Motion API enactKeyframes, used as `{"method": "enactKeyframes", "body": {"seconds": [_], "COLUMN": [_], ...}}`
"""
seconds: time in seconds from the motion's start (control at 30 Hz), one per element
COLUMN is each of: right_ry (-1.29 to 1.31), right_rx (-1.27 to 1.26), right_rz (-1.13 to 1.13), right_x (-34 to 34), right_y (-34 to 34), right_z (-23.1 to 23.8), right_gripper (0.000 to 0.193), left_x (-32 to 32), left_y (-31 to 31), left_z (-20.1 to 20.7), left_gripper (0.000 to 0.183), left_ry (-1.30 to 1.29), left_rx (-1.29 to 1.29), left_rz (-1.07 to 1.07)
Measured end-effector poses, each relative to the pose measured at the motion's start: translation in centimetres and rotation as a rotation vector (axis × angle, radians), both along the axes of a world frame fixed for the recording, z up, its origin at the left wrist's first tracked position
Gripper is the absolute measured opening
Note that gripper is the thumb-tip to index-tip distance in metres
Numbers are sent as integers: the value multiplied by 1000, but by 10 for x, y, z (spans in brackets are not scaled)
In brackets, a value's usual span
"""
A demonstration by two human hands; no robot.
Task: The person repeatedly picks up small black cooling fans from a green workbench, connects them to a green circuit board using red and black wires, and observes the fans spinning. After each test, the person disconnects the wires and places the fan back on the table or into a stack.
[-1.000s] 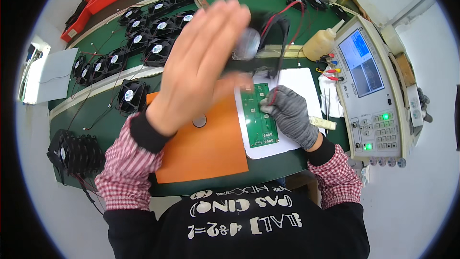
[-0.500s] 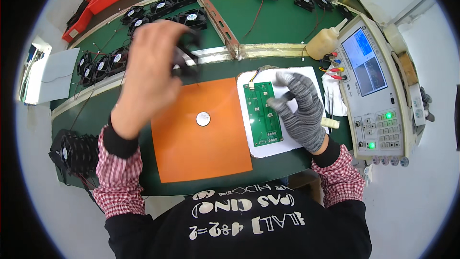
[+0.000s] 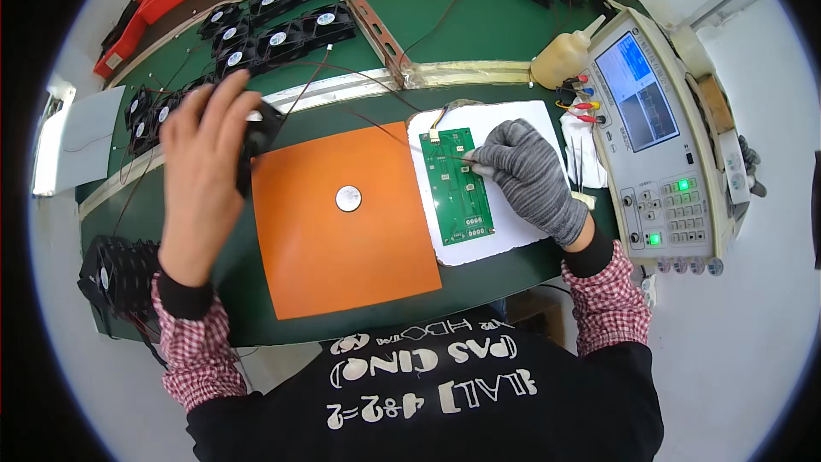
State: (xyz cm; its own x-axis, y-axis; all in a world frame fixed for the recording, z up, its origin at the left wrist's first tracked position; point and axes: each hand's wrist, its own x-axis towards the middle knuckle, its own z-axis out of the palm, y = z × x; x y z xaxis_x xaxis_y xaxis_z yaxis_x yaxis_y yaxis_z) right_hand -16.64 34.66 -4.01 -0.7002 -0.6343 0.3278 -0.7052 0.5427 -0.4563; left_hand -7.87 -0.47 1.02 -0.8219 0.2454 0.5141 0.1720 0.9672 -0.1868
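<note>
My bare left hand (image 3: 205, 180), a little blurred, is at the left edge of the orange mat (image 3: 342, 257). It grips a black cooling fan (image 3: 267, 130), partly hidden behind the fingers. My right hand (image 3: 530, 175), in a grey striped glove, pinches a thin dark wire (image 3: 385, 130) over the green circuit board (image 3: 455, 197). That board lies on a white pad (image 3: 526, 239), with a white connector (image 3: 434, 134) at its top end. A round white disc (image 3: 348, 198) sits on the mat.
Several black fans (image 3: 282, 38) stand at the back left, with a stack of fans (image 3: 120, 278) at the near left. A metal rail (image 3: 363, 17) divides the table. Right of the pad are a squeeze bottle (image 3: 560, 60), tweezers (image 3: 578, 162) and a test instrument (image 3: 654, 145) with a lit screen.
My left hand has carried the fan left and toward me, from above the mat's far edge to its left side. The right fingers have closed together on the wire above the board.
</note>
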Motion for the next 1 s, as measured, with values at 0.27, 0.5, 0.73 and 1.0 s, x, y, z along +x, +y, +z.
{"method": "enactKeyframes", "body": {"seconds": [0.27, 0.5, 0.73, 1.0], "right_ry": [-281, -181, -267, -322], "right_rx": [-259, -233, -294, -321], "right_rz": [4, 19, 29, 33], "right_x": [-3, -5, -8, -6], "right_y": [-8, -4, -1, -7], "right_z": [-23, -32, -36, -32], "right_gripper": [12, 17, 15, 16], "left_x": [0, 12, 42, 51], "left_y": [42, 56, 63, 36], "left_z": [-37, -54, -16, -10], "left_gripper": [48, 89, 78, 72], "left_ry": [-286, -409, 131, -446], "left_rx": [237, 591, 11, 1331], "left_rz": [-481, -351, -459, -1241]}}
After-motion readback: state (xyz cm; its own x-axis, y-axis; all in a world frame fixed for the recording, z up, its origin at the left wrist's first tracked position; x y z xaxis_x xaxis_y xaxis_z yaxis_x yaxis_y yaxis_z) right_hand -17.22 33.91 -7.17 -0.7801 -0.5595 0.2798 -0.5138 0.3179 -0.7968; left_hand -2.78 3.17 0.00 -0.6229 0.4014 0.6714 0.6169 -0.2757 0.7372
